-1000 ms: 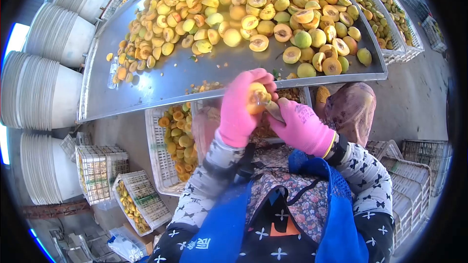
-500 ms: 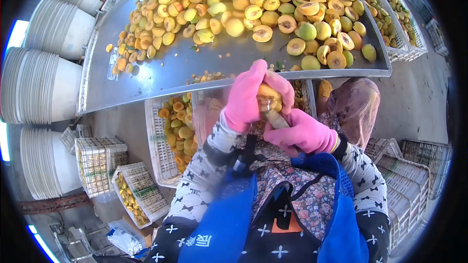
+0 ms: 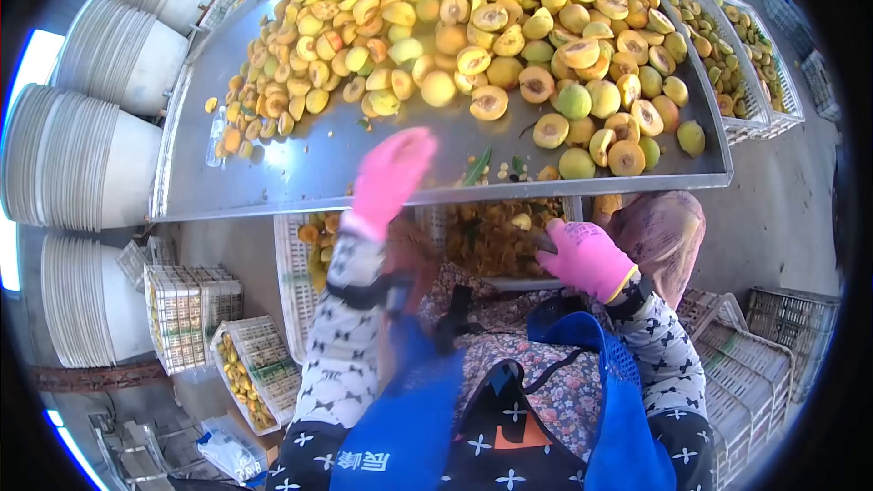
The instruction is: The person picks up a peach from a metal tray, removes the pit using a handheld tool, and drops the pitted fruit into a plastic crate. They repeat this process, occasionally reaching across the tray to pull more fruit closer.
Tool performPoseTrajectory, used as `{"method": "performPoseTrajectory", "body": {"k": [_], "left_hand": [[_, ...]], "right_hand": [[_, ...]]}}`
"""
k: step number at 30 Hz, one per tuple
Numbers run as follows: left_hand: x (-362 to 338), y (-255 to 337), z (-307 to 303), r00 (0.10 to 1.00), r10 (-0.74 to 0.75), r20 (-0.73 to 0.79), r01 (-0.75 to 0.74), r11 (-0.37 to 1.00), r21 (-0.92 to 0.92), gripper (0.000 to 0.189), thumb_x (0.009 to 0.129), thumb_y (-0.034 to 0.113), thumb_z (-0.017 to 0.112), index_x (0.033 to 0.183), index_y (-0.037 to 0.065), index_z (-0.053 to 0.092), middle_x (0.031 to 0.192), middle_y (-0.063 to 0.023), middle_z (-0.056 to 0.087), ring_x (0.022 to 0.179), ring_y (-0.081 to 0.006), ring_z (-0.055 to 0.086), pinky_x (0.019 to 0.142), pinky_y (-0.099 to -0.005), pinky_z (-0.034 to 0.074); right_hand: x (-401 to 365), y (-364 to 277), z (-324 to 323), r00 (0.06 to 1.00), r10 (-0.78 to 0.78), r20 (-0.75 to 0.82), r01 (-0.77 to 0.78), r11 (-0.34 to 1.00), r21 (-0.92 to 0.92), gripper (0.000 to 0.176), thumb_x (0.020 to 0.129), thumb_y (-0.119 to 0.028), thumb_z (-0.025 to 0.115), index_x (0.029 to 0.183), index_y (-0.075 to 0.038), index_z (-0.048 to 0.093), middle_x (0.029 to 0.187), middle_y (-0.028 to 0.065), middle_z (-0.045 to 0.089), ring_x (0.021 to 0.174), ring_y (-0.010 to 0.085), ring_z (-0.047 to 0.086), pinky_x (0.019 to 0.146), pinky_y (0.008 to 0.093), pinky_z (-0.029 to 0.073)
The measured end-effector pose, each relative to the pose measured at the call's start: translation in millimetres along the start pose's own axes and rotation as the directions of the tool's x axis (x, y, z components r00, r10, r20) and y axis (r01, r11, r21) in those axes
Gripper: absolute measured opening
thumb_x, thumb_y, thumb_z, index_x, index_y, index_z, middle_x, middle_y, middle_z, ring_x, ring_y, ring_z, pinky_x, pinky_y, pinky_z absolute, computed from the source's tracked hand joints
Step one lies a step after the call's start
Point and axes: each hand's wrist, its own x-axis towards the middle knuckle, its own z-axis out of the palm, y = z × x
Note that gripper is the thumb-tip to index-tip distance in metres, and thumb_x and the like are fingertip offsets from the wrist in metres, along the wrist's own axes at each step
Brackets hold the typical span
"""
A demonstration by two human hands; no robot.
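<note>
Through the head camera I read two hands in pink gloves, set well apart. Left hand (image 3: 393,180): raised at the near edge of the metal table (image 3: 300,159), covering part of that edge in my view; it is blurred, so I cannot tell whether its fingers are spread or curled, or whether they hold anything. Right hand (image 3: 587,259): below the same edge, fingers closed around a tool (image 3: 544,241); only a short dark end projects from the glove toward the left hand, and I cannot identify its full shape. The fruit (image 3: 438,89) lies in a broad heap across the far and middle parts of the table; many pieces are halved, cut faces showing, and some appear whole. A green leaf (image 3: 477,166) and small pale bits lie near the front edge, between the two hands as I see them. A clear bottle (image 3: 216,138) rests at the left end of the heap. Under the edge, between the hands and lower, a bin (image 3: 523,284) contains orange-brown pieces. Just left of it, a white crate (image 3: 294,284) holds more fruit, partly hidden by the left forearm. Beyond the table's right side stand two filled baskets (image 3: 747,132); stacked white tubs (image 3: 136,156) line the left.
</note>
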Motion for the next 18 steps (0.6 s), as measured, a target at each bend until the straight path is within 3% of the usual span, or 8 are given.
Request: {"method": "performPoseTrajectory", "body": {"k": [1, 3, 6, 9, 12, 14, 16, 18], "left_hand": [[26, 8, 23, 0.991, -0.133, -0.008, 0.133, 0.991, 0.031, 0.049, 0.091, 0.035, 0.07, 0.124, 0.0, 0.062, 0.112, -0.0066, 0.068, 0.095, -0.0153, 0.066, 0.081, -0.0296, 0.052], [89, -6, 57, 1.0, -0.013, 0.023, 0.01, 0.991, 0.136, 0.053, 0.085, 0.036, 0.073, 0.122, -0.002, 0.062, 0.105, -0.0076, 0.069, 0.088, -0.015, 0.066, 0.077, -0.0304, 0.052], [117, 1, 109, 0.996, 0.053, -0.074, -0.014, 0.897, 0.443, 0.056, 0.077, 0.036, 0.076, 0.118, 0.0, 0.065, 0.099, -0.0156, 0.071, 0.082, -0.0236, 0.068, 0.076, -0.0334, 0.053], [108, -19, 118, 0.987, 0.151, 0.046, -0.157, 0.912, 0.38, 0.049, 0.076, 0.023, 0.075, 0.116, -0.003, 0.063, 0.091, -0.0088, 0.069, 0.083, -0.0153, 0.065, 0.072, -0.0301, 0.052], [98, -26, 98, 0.978, 0.092, 0.189, -0.135, 0.965, 0.227, 0.043, 0.078, 0.017, 0.075, 0.114, -0.002, 0.064, 0.096, -0.0097, 0.069, 0.085, -0.017, 0.066, 0.073, -0.031, 0.052], [82, -32, 80, 0.984, 0.042, 0.173, -0.006, 0.979, -0.205, 0.036, 0.083, 0.008, 0.07, 0.118, 0.001, 0.062, 0.104, -0.0103, 0.067, 0.09, -0.0193, 0.067, 0.08, -0.0315, 0.054], [67, -31, 58, 0.97, 0.053, 0.239, 0.109, 0.781, -0.615, 0.035, 0.086, 0.004, 0.067, 0.12, 0.004, 0.06, 0.107, -0.01, 0.066, 0.094, -0.0192, 0.066, 0.083, -0.0309, 0.055], [49, -32, 47, 0.965, 0.101, 0.242, 0.115, 0.665, -0.738, 0.036, 0.089, 0.003, 0.064, 0.124, 0.004, 0.057, 0.112, -0.0112, 0.064, 0.103, -0.0263, 0.064, 0.091, -0.0394, 0.054]], "right_hand": [[1, 0, -9, 0.999, 0.047, 0.001, -0.047, 0.998, 0.045, 0.033, 0.084, -0.031, 0.068, 0.094, -0.003, 0.054, 0.076, 0.0211, 0.064, 0.077, 0.0416, 0.064, 0.066, 0.0505, 0.048], [-2, -3, -31, 0.989, 0.144, 0.017, -0.145, 0.98, 0.139, 0.032, 0.084, -0.03, 0.069, 0.095, -0.003, 0.056, 0.078, 0.0207, 0.064, 0.079, 0.041, 0.064, 0.067, 0.0496, 0.049], [-20, -4, -46, 0.995, 0.062, -0.073, -0.047, 0.981, 0.187, 0.03, 0.084, -0.029, 0.068, 0.096, -0.004, 0.058, 0.079, 0.02, 0.064, 0.08, 0.0402, 0.064, 0.068, 0.0481, 0.049], [-31, 5, -39, 0.996, 0.0, -0.089, 0.007, 0.996, 0.085, 0.027, 0.084, -0.028, 0.068, 0.094, -0.005, 0.057, 0.078, 0.0177, 0.063, 0.078, 0.0388, 0.063, 0.067, 0.0476, 0.049], [-31, 7, -35, 0.99, -0.087, -0.109, 0.088, 0.996, 0.009, 0.026, 0.084, -0.028, 0.068, 0.092, -0.006, 0.056, 0.076, 0.0159, 0.062, 0.076, 0.037, 0.064, 0.067, 0.0469, 0.05], [-26, 9, -30, 0.987, -0.142, -0.069, 0.139, 0.989, -0.048, 0.026, 0.084, -0.028, 0.067, 0.091, -0.006, 0.056, 0.075, 0.0151, 0.061, 0.076, 0.0361, 0.064, 0.067, 0.0466, 0.05], [-12, 14, -25, 0.984, -0.179, 0.022, 0.18, 0.977, -0.118, 0.027, 0.085, -0.029, 0.067, 0.091, -0.006, 0.056, 0.075, 0.0147, 0.062, 0.076, 0.0356, 0.064, 0.067, 0.0466, 0.05], [13, 22, -19, 0.994, -0.104, 0.036, 0.109, 0.97, -0.219, 0.028, 0.084, -0.03, 0.066, 0.093, -0.005, 0.058, 0.077, 0.0153, 0.063, 0.077, 0.0371, 0.064, 0.07, 0.0481, 0.049]]}}
